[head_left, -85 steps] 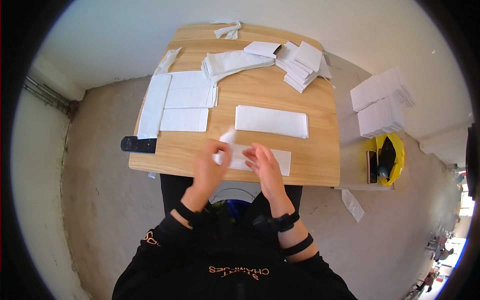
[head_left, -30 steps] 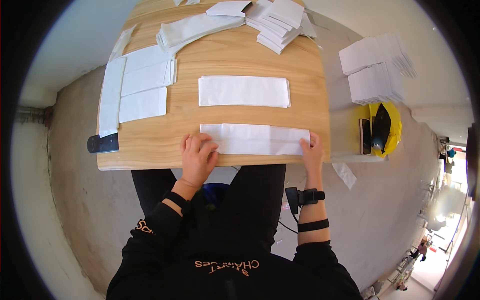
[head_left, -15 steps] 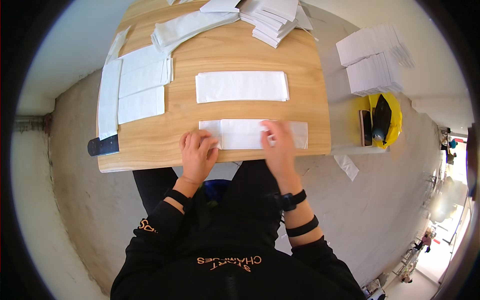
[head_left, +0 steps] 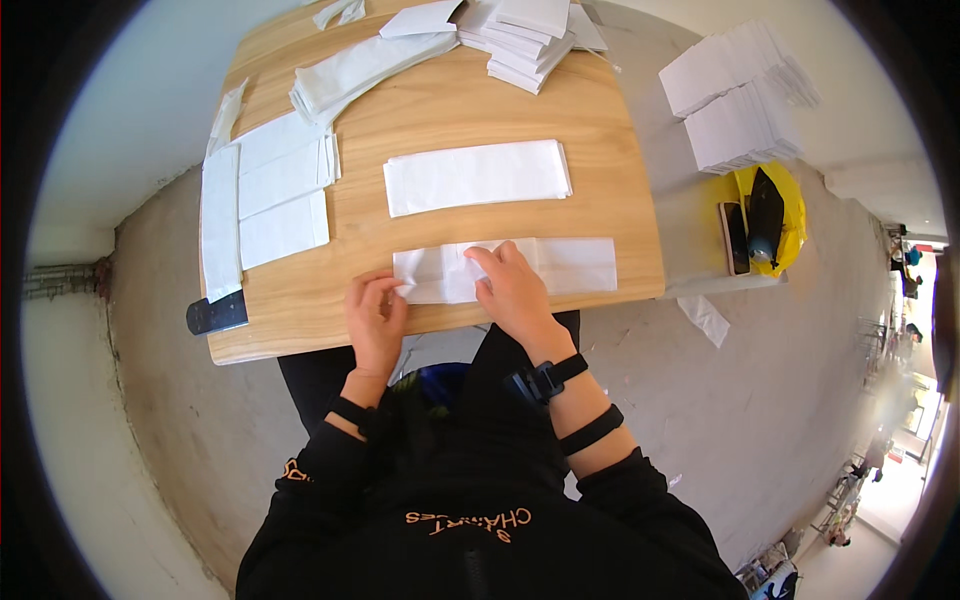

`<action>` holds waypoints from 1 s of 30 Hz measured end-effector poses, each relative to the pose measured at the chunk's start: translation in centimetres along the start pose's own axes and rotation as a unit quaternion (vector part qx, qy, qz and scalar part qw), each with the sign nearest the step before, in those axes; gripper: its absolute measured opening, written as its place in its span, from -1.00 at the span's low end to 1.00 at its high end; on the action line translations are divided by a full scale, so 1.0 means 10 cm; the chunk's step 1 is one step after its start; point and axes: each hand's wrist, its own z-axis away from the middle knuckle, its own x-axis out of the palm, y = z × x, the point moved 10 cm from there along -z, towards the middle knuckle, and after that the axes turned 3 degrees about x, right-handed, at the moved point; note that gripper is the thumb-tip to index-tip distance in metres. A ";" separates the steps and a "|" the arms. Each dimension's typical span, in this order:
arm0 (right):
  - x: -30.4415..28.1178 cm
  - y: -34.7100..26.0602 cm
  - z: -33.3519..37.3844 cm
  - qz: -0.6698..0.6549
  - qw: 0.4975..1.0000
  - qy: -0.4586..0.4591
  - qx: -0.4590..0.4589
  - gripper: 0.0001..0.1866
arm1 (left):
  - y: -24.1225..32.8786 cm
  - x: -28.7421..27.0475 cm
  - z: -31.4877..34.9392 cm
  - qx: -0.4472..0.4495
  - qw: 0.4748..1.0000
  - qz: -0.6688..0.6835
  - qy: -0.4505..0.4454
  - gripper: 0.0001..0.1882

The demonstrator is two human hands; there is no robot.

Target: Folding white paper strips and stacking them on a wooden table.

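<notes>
A translucent white strip (head_left: 580, 266), perhaps a flat plastic or paper sleeve, lies lengthwise near the table's front edge. My left hand (head_left: 374, 318) is at its left end, with fingertips and thumb closed on the corner. My right hand (head_left: 518, 295) reaches over the strip left of its middle, its thumb and fingers pinching the upper layer, which looks slightly creased there. Just beyond the strip, a stack of folded white sheets (head_left: 478, 178) rests on the wooden table (head_left: 430, 100).
On the table's left lie flat white packets (head_left: 285, 225) and a long white strip (head_left: 221, 225), with a dark object (head_left: 217, 314) under its end. White sleeves (head_left: 375, 68) and white envelopes (head_left: 530, 45) are piled far back. Right stand white stacks (head_left: 735, 130), a phone (head_left: 734, 238) and a yellow bag (head_left: 792, 225).
My right hand has moved left along the strip, from past its middle toward my left hand. My left hand stays near the left end. The whole view has tilted slightly.
</notes>
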 end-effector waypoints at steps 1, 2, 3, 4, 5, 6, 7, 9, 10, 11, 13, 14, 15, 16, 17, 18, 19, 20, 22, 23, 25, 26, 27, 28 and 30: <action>-0.02 -0.01 0.00 0.014 1.000 0.004 -0.013 -0.57 | -0.07 -0.02 0.03 -0.001 1.000 0.000 -0.002 -0.94; -0.02 -0.08 0.00 0.024 0.999 0.007 -0.030 -0.54 | -0.27 -0.12 0.07 -0.043 0.999 0.016 0.016 -0.92; -0.02 -0.11 -0.01 0.022 0.999 0.005 -0.031 -0.54 | -0.42 -0.22 0.10 -0.085 0.995 0.033 0.035 -0.88; -0.01 -0.14 -0.01 0.022 0.999 -0.003 -0.030 -0.49 | -0.56 -0.24 0.15 -0.131 0.988 0.076 0.025 -0.84; -0.01 -0.13 -0.01 0.025 0.999 -0.010 -0.026 -0.44 | -0.49 -0.27 0.14 -0.133 0.988 0.078 0.023 -0.84; -0.02 -0.13 -0.01 0.025 0.999 -0.011 -0.025 -0.44 | -0.42 -0.27 0.13 -0.169 0.984 0.063 -0.015 -0.83; -0.03 -0.13 -0.01 0.041 0.999 -0.011 -0.022 -0.40 | -0.41 -0.24 0.14 -0.204 0.976 0.048 -0.053 -0.83; -0.02 -0.19 -0.03 0.053 0.998 -0.013 -0.027 -0.35 | -0.54 -0.24 0.20 -0.224 0.967 0.112 -0.038 -0.83; -0.02 -0.22 -0.04 0.064 0.997 -0.015 -0.032 -0.35 | -0.60 -0.23 0.22 -0.240 0.954 0.177 -0.026 -0.82; -0.02 -0.22 -0.04 0.076 0.996 -0.017 -0.033 -0.35 | -0.55 -0.22 0.19 -0.240 0.954 0.178 -0.026 -0.82; -0.04 -0.20 -0.02 0.074 0.996 -0.005 -0.039 -0.38 | -0.21 -0.20 0.05 -0.167 0.960 0.223 -0.020 -0.82; -0.07 -0.18 -0.01 0.071 0.996 0.006 -0.045 -0.41 | -0.12 -0.16 0.01 -0.167 0.960 0.225 -0.022 -0.82; -0.08 -0.18 -0.03 0.070 0.996 0.005 -0.045 -0.41 | 0.07 -0.13 -0.06 -0.116 0.975 0.183 -0.052 -0.83; -0.07 -0.05 -0.06 -0.014 1.000 -0.021 0.008 -0.46 | 0.26 -0.07 -0.11 -0.064 0.985 0.140 -0.082 -0.83; -0.05 0.08 -0.06 -0.096 0.992 -0.046 0.063 -0.51 | 0.36 -0.04 -0.14 -0.065 0.984 0.141 -0.082 -0.83; -0.06 0.12 -0.04 -0.096 0.992 -0.047 0.062 -0.51 | 0.53 0.06 -0.16 -0.033 0.987 0.099 -0.120 -0.84; -0.09 0.25 -0.02 -0.212 0.972 -0.021 0.103 -0.56 | 0.66 0.19 -0.16 -0.001 0.986 0.057 -0.158 -0.84; -0.11 0.36 0.00 -0.324 0.935 0.004 0.141 -0.59 | 0.70 0.27 -0.16 -0.003 0.986 0.057 -0.155 -0.84; -0.18 0.30 0.08 -0.386 0.904 -0.019 0.184 -0.56 | 0.76 0.47 -0.13 0.001 0.983 0.042 -0.179 -0.82; -0.15 0.32 0.14 -0.445 0.865 -0.038 0.227 -0.53 | 0.75 0.57 -0.11 -0.001 0.983 0.044 -0.176 -0.82; -0.11 0.34 0.14 -0.438 0.869 -0.032 0.229 -0.51 | 0.81 0.65 -0.08 0.047 0.987 0.044 -0.148 -0.84; -0.12 0.38 0.17 -0.431 0.871 -0.018 0.235 -0.48 | 0.82 0.68 -0.07 0.044 0.987 0.048 -0.149 -0.84; -0.08 0.43 0.18 -0.428 0.872 -0.020 0.237 -0.48 | 0.85 0.76 -0.05 0.049 0.983 0.036 -0.173 -0.81; -0.08 0.51 0.17 -0.418 0.880 0.005 0.226 -0.49 | 0.87 0.82 -0.01 0.054 0.979 0.024 -0.196 -0.78; -0.03 0.63 0.15 -0.408 0.887 0.028 0.214 -0.49 | 0.91 0.86 0.05 0.071 0.973 0.042 -0.217 -0.75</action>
